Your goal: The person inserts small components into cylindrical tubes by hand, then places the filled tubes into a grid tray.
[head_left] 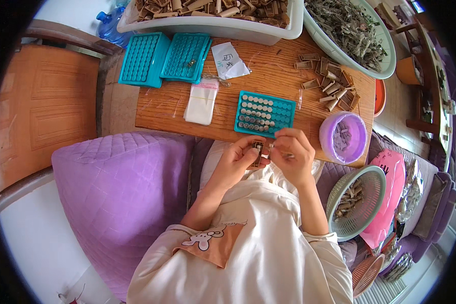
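Observation:
Just past the table's near edge, my left hand point(234, 161) is closed around a small brown plastic casing point(257, 161) with an open hollow side. Close by on its right, my right hand point(295, 153) has its fingertips pinched together; a tiny pale piece shows there, too small to name. Directly beyond both hands lies a teal tray point(285, 109) with round wells. Rows of small silvery discs, which look like button cells point(256, 102), fill its left part.
Loose brown casings point(334, 83) lie at the right, near a purple bowl point(362, 133) of grey pieces. Two teal trays point(143, 58), plastic bags point(201, 106) and a paper slip point(229, 61) sit at the left. A white tub point(213, 24) and a green basin point(390, 48) stand behind.

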The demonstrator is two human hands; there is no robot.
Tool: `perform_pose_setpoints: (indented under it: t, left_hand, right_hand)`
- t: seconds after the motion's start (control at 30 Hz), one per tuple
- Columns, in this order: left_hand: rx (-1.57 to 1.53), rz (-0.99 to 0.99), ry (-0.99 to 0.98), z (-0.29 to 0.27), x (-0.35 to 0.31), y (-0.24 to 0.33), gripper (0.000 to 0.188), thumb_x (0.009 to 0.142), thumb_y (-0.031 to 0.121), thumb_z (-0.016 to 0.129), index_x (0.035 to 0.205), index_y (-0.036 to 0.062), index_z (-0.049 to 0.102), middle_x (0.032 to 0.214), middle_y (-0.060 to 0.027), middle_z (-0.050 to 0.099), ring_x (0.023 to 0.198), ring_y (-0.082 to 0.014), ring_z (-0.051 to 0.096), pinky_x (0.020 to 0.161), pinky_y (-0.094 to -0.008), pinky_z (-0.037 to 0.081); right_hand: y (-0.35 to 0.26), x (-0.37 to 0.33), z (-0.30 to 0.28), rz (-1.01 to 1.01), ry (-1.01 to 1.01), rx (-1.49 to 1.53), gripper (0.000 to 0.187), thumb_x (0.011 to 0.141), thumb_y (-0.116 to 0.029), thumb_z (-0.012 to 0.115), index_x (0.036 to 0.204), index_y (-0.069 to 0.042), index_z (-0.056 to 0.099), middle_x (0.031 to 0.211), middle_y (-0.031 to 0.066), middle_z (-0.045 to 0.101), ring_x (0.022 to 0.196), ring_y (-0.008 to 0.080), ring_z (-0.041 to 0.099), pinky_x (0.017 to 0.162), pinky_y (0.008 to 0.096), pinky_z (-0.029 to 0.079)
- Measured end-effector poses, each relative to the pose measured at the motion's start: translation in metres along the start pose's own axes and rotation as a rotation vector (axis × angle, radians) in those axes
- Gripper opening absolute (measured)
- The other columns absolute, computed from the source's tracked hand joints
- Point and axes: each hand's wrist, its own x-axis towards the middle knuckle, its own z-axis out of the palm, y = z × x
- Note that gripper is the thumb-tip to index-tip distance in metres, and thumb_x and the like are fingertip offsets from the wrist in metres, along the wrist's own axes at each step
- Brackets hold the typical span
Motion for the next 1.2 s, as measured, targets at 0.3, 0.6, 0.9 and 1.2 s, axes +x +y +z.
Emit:
perform_pose_setpoints:
  t: [0.3,0.6,0.9,1.2]
  left_hand:
    - [0.102,0.081,-0.1,0.005,-0.005,0.003,0.03,0.084,0.012,0.047,0.112,-0.0011,0.042,0.095,-0.0047,0.052,0.079,-0.0103,0.054,0.072,-0.024,0.048]
    - [0.156,0.017,-0.118,0.014,-0.009,0.002,0.027,0.085,0.006,0.043,0.111,-0.0025,0.041,0.091,-0.006,0.054,0.078,-0.0088,0.054,0.068,-0.0209,0.047]
    - [0.216,0.05,-0.102,0.022,-0.005,0.008,0.029,0.086,0.01,0.042,0.112,-0.0013,0.041,0.09,-0.0041,0.052,0.077,-0.0079,0.052,0.067,-0.0212,0.048]
    - [0.144,0.077,-0.146,0.026,-0.004,0.013,0.03,0.086,0.013,0.043,0.113,-0.0003,0.041,0.091,-0.0035,0.051,0.078,-0.0075,0.052,0.07,-0.0216,0.048]
  right_hand:
    - [-0.01,-0.007,-0.011,-0.213,-0.185,-0.136,0.021,0.055,0.003,0.064,0.072,-0.002,0.054,0.082,0.0075,0.055,0.071,0.0221,0.055,0.059,0.0297,0.047]
    - [-0.014,-0.011,-0.014,-0.157,-0.026,-0.193,0.019,0.057,0.004,0.063,0.073,-0.001,0.054,0.082,0.008,0.055,0.069,0.0225,0.055,0.058,0.0295,0.046]
    - [-0.013,-0.011,-0.017,-0.181,-0.107,-0.146,0.019,0.06,0.002,0.063,0.074,-0.002,0.051,0.08,0.0074,0.055,0.066,0.0224,0.055,0.056,0.0305,0.046]
    - [-0.02,-0.009,-0.022,-0.283,-0.058,-0.254,0.025,0.061,0.004,0.062,0.083,-0.002,0.052,0.075,0.0084,0.056,0.064,0.022,0.056,0.056,0.0303,0.047]
